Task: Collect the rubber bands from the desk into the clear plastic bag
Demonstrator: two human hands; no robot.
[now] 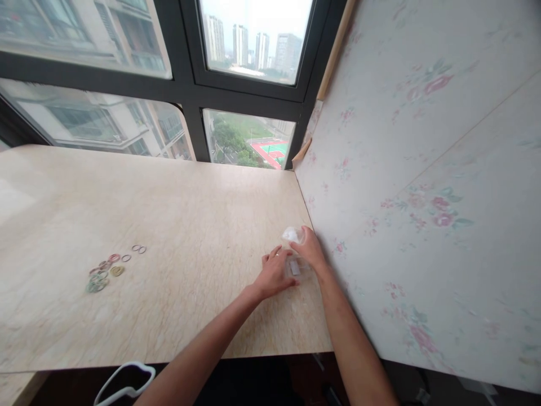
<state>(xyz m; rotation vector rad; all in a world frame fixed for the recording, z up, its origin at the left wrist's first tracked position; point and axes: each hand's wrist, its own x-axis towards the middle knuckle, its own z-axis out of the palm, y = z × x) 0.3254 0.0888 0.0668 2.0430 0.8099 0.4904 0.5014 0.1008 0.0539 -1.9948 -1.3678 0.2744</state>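
Observation:
Both my hands meet at the right side of a beige marble-patterned table (160,225), close to the floral wall. My left hand (276,274) rests with fingers bent on a small clear plastic packet (295,266) lying on the table. My right hand (310,248) pinches the top of that packet, where a crumpled white bit (291,233) sticks up. What the packet contains is too small to make out.
Several small coloured rings and a heart-shaped one (110,269) lie grouped on the left of the table. A floral-papered wall (422,186) runs along the right. A dark-framed window (190,90) stands behind. A white looped object (127,380) shows below the front edge.

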